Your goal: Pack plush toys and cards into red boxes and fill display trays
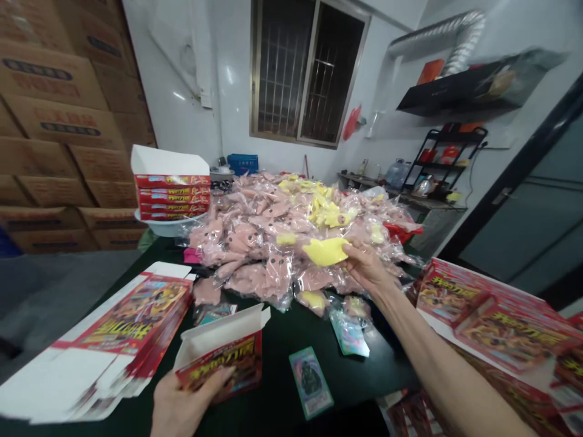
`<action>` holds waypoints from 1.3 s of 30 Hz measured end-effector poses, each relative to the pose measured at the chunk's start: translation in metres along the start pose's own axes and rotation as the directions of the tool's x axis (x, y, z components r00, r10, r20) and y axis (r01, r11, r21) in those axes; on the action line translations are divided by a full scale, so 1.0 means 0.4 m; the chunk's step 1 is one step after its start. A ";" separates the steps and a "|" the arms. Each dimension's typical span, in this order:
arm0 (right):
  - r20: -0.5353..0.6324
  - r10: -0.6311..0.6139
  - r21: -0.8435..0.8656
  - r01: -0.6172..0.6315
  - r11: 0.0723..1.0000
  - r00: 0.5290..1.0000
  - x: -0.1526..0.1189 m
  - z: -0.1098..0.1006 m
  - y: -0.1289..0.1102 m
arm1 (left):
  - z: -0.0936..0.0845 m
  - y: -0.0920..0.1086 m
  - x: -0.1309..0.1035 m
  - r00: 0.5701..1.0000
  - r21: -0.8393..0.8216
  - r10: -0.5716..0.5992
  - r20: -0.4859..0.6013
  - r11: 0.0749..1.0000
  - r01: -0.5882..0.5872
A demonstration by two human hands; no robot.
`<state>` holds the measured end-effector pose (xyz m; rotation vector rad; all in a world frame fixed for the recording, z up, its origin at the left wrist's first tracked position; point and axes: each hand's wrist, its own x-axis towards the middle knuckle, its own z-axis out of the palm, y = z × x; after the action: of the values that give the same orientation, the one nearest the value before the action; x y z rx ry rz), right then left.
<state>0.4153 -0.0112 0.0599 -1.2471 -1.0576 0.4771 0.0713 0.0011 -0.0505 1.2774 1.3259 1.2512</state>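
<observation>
My left hand (189, 400) is closed around a small red printed cardboard box (241, 370), tilted, its white top flaps standing open. Between the thumb and fingers of my right hand (367, 264) is a flat yellow toy (325, 250), held just above the front of a big heap of pink toys (255, 233) in clear plastic bags. More yellow toys (325, 206) lie along the top of that heap. A trading card (311, 381) lies face up on the dark green table (273, 400), and a small stack of cards (348, 334) sits below my right wrist.
Flattened red boxes (136, 315) are stacked at the left. Behind them, filled red boxes (173, 197) stand on a pale blue basin (170, 226). More printed boxes (505, 321) are at the right. Brown cartons (59, 121) are piled against the wall.
</observation>
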 end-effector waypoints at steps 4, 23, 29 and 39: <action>-0.056 -0.157 -0.097 0.151 0.984 0.986 -0.119 0.109 0.025 | -0.018 -0.006 -0.018 0.990 -0.237 -0.125 -0.060 0.965 0.107; 0.693 0.241 -0.681 0.505 0.530 0.680 -0.209 0.424 0.130 | -0.158 -0.030 -0.079 0.952 -0.304 -0.091 -0.292 0.953 -0.002; 0.688 0.267 -0.720 0.589 0.366 0.675 -0.215 0.448 0.103 | -0.193 -0.063 -0.085 0.963 -0.164 -0.048 -0.265 0.986 0.004; 0.968 0.109 -0.248 0.938 0.241 0.228 -0.258 0.437 0.066 | -0.208 -0.042 -0.104 0.939 -0.066 0.000 -0.344 0.998 -0.024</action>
<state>0.2244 0.0077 -0.0115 -1.2775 -2.9834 -0.1875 -0.0096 -0.0464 -0.0607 1.0495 1.5034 1.5678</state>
